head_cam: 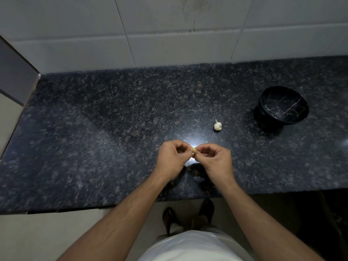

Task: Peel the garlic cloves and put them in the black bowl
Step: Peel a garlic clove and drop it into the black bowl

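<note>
A small pale garlic clove (193, 150) is pinched between the fingertips of my left hand (172, 159) and my right hand (216, 160), just above the dark counter near its front edge. Both hands are curled tight around it, so most of the clove is hidden. A whitish garlic bulb (217, 125) lies on the counter beyond my right hand. The black bowl (283, 104) with thin white veins stands at the far right, tilted open toward me; I see nothing inside it.
The dark speckled granite counter (103, 129) runs from a corner wall at left to past the bowl at right. White tiled wall (169, 34) backs it. The front edge lies just below my wrists; my feet show on the floor beneath.
</note>
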